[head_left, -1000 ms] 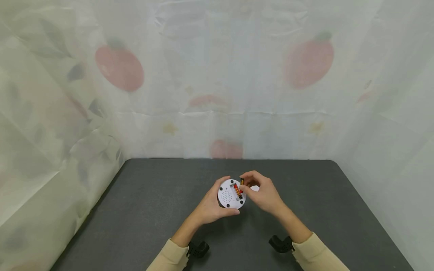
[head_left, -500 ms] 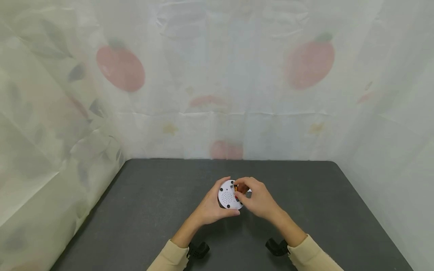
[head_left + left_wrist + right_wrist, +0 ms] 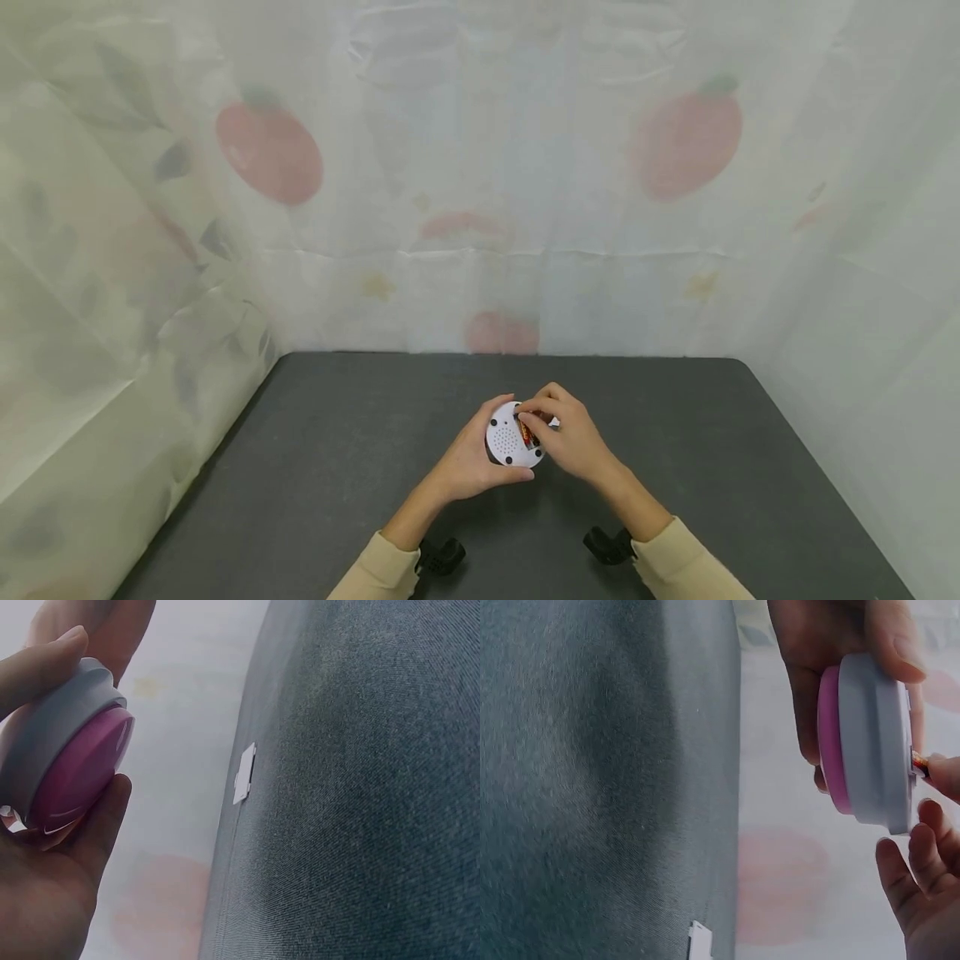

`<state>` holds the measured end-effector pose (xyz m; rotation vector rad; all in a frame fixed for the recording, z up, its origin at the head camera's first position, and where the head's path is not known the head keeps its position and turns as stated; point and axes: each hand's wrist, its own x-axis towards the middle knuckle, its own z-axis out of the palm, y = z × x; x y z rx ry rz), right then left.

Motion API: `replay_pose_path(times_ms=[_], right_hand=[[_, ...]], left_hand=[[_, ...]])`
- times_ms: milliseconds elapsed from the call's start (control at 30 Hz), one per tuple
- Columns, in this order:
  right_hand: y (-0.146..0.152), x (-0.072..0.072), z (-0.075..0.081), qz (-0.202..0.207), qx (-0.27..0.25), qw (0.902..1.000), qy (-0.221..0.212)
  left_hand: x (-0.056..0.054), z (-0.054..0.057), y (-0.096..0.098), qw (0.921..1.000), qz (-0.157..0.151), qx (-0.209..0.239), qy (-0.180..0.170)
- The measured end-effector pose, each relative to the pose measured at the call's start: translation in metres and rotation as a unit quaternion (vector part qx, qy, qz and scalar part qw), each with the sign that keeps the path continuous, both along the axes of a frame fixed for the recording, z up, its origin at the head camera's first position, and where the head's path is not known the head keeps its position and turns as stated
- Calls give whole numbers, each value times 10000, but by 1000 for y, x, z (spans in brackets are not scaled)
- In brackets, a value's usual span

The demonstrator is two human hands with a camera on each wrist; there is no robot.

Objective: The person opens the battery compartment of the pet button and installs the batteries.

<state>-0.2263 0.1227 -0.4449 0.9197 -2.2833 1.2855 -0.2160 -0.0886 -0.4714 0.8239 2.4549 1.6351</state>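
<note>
My left hand [image 3: 468, 461] grips a round white device with a pink domed top [image 3: 870, 742] by its rim. In the head view its underside faces up, showing speaker holes, dark feet and a battery compartment. A red-and-black battery [image 3: 528, 434] shows in that compartment. At its far end my right hand [image 3: 576, 437] pinches a small battery [image 3: 920, 763] between thumb and finger, with one end at the compartment in the right wrist view. The fingers partly cover the compartment, so how far this battery sits inside is hidden.
A small white rectangular cover [image 3: 244, 774] lies on the dark grey table [image 3: 337, 442], beyond the device and partly behind the right hand in the head view. Printed white sheeting [image 3: 480, 167] stands along the back and both sides of the table.
My right hand has moved left from beside the device onto its compartment, bringing the battery with it. The left hand and device have hardly moved.
</note>
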Motion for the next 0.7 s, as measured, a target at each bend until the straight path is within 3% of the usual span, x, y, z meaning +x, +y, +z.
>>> replay_pose_path(times_ms=[233, 367, 433, 567, 700], right_hand=[[-2, -4, -6, -268, -560, 9963, -600], [-2, -6, -6, -416, -780, 9859, -1422], [-2, -8, -6, -310, -914, 9726, -2115], [-2, -11, -5, 23, -1295, 9324, -3376], [-3, -14, -6, 320, -1769, 8980, -4017]], left_hand=[[0, 0, 1, 10000, 62, -40, 46], [1, 0, 0, 9999, 98, -24, 36], [1, 1, 0, 9999, 112, -23, 39], [1, 3, 0, 9999, 115, -57, 71], [2, 3, 0, 9999, 114, -65, 102]])
